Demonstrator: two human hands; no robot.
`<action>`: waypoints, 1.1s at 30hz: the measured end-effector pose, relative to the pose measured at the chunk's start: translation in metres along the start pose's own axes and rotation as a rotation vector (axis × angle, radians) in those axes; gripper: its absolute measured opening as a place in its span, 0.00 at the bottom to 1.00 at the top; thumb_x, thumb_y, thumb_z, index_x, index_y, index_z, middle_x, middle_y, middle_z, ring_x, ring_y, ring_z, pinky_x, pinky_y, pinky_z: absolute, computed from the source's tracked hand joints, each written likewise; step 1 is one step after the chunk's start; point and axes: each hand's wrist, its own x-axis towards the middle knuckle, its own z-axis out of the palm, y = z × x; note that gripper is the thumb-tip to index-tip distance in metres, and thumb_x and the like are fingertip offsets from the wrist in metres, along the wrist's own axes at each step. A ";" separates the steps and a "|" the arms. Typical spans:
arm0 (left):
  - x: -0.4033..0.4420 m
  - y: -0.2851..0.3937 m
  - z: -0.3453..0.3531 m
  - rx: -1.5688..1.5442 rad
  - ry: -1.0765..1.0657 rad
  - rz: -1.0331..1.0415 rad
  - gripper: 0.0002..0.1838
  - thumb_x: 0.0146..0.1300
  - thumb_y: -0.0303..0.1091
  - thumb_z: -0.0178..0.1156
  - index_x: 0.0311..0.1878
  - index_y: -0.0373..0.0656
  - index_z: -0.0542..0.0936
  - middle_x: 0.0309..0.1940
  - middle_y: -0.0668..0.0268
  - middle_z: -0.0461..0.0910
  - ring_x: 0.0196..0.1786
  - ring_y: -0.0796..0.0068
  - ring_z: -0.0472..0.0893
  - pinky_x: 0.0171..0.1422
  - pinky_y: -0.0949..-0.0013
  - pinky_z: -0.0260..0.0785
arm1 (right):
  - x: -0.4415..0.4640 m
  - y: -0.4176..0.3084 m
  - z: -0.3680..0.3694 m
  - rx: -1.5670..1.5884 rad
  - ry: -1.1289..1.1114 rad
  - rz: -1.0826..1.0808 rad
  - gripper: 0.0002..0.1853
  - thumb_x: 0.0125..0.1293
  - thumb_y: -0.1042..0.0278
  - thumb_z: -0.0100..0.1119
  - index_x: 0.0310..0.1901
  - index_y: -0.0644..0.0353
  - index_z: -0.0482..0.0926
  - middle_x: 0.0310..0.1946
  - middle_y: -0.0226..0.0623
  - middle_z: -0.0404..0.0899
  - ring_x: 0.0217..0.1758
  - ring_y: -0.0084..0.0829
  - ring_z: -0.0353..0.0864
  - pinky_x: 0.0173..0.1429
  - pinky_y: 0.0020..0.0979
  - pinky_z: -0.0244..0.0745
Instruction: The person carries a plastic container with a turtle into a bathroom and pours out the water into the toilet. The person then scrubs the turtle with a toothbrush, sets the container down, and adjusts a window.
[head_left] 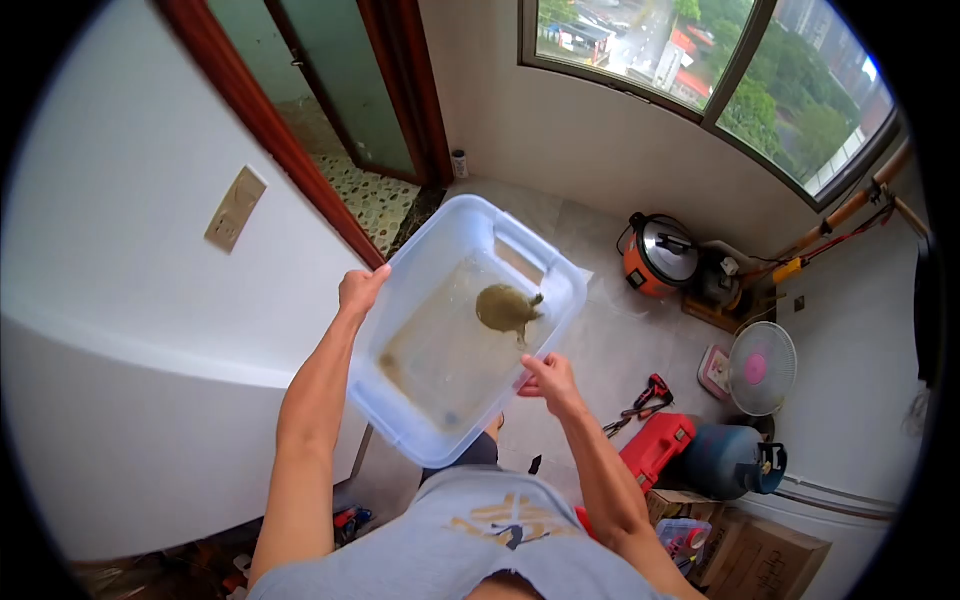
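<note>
Turtle (505, 308) in the pale blue tub (453, 232) you hold.
Your left fingers (376, 279) and right fingers (531, 379) are closed on its opposite sides.

A home, by the orange rice cooker (658, 255), the fan (762, 368) and the wall socket (236, 209).

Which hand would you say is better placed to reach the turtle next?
Probably the right hand: it grips the tub close to the turtle, while the left hand holds the opposite side, farther away.
</note>
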 end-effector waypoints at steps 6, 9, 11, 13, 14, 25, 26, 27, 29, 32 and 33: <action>0.125 0.099 0.038 0.024 -0.039 -0.004 0.32 0.52 0.60 0.66 0.14 0.37 0.75 0.15 0.61 0.75 0.22 0.64 0.74 0.34 0.58 0.67 | 0.101 -0.114 -0.031 -0.040 0.052 0.042 0.18 0.65 0.62 0.60 0.45 0.72 0.75 0.33 0.45 0.81 0.31 0.36 0.85 0.34 0.36 0.85; 0.165 0.149 0.044 -0.038 -0.031 -0.051 0.31 0.52 0.60 0.66 0.16 0.37 0.76 0.16 0.61 0.76 0.24 0.63 0.75 0.35 0.58 0.68 | 0.155 -0.151 -0.048 -0.061 0.071 0.001 0.17 0.65 0.62 0.60 0.44 0.71 0.75 0.33 0.45 0.81 0.30 0.35 0.84 0.34 0.36 0.85; 0.226 0.175 0.060 -0.021 0.019 -0.053 0.31 0.52 0.60 0.66 0.17 0.36 0.77 0.17 0.61 0.76 0.24 0.64 0.76 0.36 0.59 0.69 | 0.208 -0.187 -0.057 -0.089 0.064 -0.002 0.16 0.65 0.63 0.60 0.42 0.71 0.75 0.32 0.45 0.80 0.29 0.34 0.84 0.33 0.36 0.85; 0.257 0.171 0.070 -0.146 0.041 -0.057 0.30 0.52 0.59 0.66 0.18 0.36 0.79 0.17 0.61 0.77 0.24 0.66 0.76 0.35 0.60 0.69 | 0.247 -0.213 -0.069 -0.056 -0.066 0.024 0.15 0.65 0.64 0.60 0.41 0.71 0.75 0.31 0.42 0.79 0.30 0.34 0.84 0.32 0.36 0.85; 0.275 0.174 0.072 -0.061 0.084 -0.022 0.29 0.53 0.58 0.66 0.20 0.35 0.81 0.17 0.61 0.77 0.24 0.68 0.76 0.34 0.60 0.68 | 0.275 -0.237 -0.070 -0.058 -0.077 0.019 0.15 0.65 0.65 0.59 0.41 0.71 0.75 0.31 0.42 0.79 0.30 0.34 0.83 0.33 0.35 0.84; 0.418 0.184 0.070 -0.222 0.174 -0.339 0.30 0.54 0.58 0.65 0.26 0.33 0.83 0.24 0.55 0.83 0.30 0.63 0.83 0.38 0.60 0.72 | 0.453 -0.396 -0.019 -0.319 -0.198 0.078 0.17 0.64 0.66 0.58 0.45 0.74 0.74 0.39 0.46 0.76 0.35 0.37 0.84 0.36 0.35 0.85; 0.435 0.184 0.062 -0.257 0.165 -0.346 0.30 0.53 0.58 0.66 0.27 0.33 0.83 0.26 0.53 0.83 0.32 0.61 0.84 0.40 0.59 0.73 | 0.470 -0.405 -0.008 -0.335 -0.223 0.082 0.17 0.64 0.66 0.58 0.46 0.75 0.74 0.37 0.45 0.76 0.35 0.38 0.84 0.37 0.35 0.85; 0.445 0.182 0.057 -0.292 0.144 -0.361 0.30 0.53 0.59 0.66 0.28 0.33 0.84 0.28 0.52 0.84 0.35 0.59 0.84 0.42 0.59 0.73 | 0.484 -0.402 -0.002 -0.357 -0.239 0.099 0.17 0.64 0.66 0.58 0.46 0.75 0.74 0.37 0.45 0.76 0.35 0.38 0.84 0.37 0.35 0.85; 0.489 0.170 0.043 -0.242 0.197 -0.389 0.30 0.52 0.59 0.67 0.29 0.33 0.84 0.30 0.51 0.84 0.37 0.57 0.84 0.44 0.58 0.74 | 0.532 -0.419 0.026 -0.365 -0.268 0.129 0.18 0.64 0.67 0.58 0.46 0.77 0.73 0.37 0.46 0.77 0.36 0.39 0.83 0.38 0.36 0.85; 0.531 0.153 0.017 -0.178 0.231 -0.491 0.31 0.51 0.59 0.67 0.33 0.33 0.83 0.36 0.49 0.84 0.41 0.55 0.84 0.47 0.57 0.74 | 0.584 -0.443 0.073 -0.375 -0.333 0.126 0.18 0.65 0.66 0.56 0.47 0.77 0.73 0.38 0.48 0.79 0.37 0.39 0.83 0.39 0.38 0.84; 0.543 0.148 0.008 -0.202 0.239 -0.552 0.31 0.51 0.59 0.67 0.35 0.33 0.83 0.38 0.48 0.84 0.43 0.54 0.84 0.48 0.57 0.74 | 0.601 -0.450 0.088 -0.392 -0.348 0.131 0.18 0.65 0.66 0.56 0.47 0.77 0.73 0.39 0.48 0.80 0.37 0.39 0.83 0.39 0.38 0.84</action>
